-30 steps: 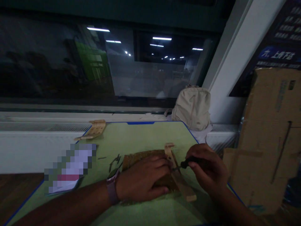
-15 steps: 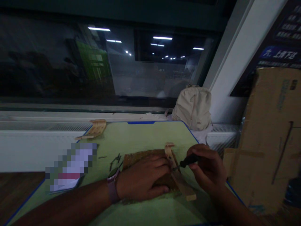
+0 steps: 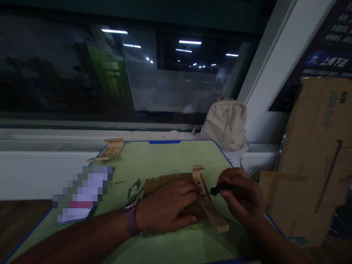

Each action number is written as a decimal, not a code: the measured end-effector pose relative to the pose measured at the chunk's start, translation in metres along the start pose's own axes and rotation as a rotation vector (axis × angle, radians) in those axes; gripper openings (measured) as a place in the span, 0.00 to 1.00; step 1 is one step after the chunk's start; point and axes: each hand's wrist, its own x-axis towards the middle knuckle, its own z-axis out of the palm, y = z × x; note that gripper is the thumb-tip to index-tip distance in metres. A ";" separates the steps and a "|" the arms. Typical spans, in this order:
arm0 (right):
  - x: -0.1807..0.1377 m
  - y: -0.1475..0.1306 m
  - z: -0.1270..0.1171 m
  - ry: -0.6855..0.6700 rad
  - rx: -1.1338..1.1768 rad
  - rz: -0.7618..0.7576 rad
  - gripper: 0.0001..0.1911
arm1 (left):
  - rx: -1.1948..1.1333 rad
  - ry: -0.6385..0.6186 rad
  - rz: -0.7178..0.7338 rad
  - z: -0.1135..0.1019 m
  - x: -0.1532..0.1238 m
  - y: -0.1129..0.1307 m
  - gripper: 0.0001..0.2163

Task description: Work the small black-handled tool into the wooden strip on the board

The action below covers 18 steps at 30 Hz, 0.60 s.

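Note:
My right hand (image 3: 242, 196) is closed around the black handle of a screwdriver (image 3: 220, 188). Its shaft points left and down to a curved wooden strip (image 3: 214, 216), whose upper end is bent and which has dark holes or screw heads in it. Beneath the strip lies a brown board (image 3: 156, 183) with rough edges. My left hand (image 3: 167, 207) lies palm down across this board, fingers stretched out and thumb apart. Its fingertips touch the strip's left side close to the screwdriver tip. Whether a screw sits under the tip is too small to tell.
Several dark screws (image 3: 134, 187) lie on the green tabletop (image 3: 159, 156), left of the board. A blurred-out flat item (image 3: 85, 194) is at the left edge. Another bent wooden piece (image 3: 111, 149) stands at the far left corner. Behind are a backpack (image 3: 227, 124) and, right, cardboard (image 3: 310, 165).
Both hands keep nearly the same place, with the screwdriver still at the wooden strip. The right fingers have shifted slightly on the handle. The whole view has moved a little.

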 end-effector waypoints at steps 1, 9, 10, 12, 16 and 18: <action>0.000 0.000 0.000 -0.017 -0.004 -0.003 0.12 | 0.001 -0.001 0.004 0.000 0.000 0.000 0.20; -0.006 -0.002 0.003 -0.031 -0.058 0.090 0.17 | -0.026 0.013 0.010 0.001 0.001 -0.001 0.18; -0.006 -0.001 0.004 0.011 -0.084 0.082 0.17 | -0.028 0.010 0.010 0.000 0.001 -0.001 0.18; -0.006 0.000 0.005 0.089 -0.101 0.071 0.15 | -0.025 0.007 0.007 -0.001 0.000 0.000 0.17; -0.005 -0.001 0.005 0.135 -0.062 0.073 0.13 | -0.018 0.017 0.017 -0.001 -0.001 0.000 0.17; -0.005 -0.002 0.004 0.128 -0.078 0.067 0.09 | -0.009 0.014 0.014 0.000 -0.002 -0.001 0.17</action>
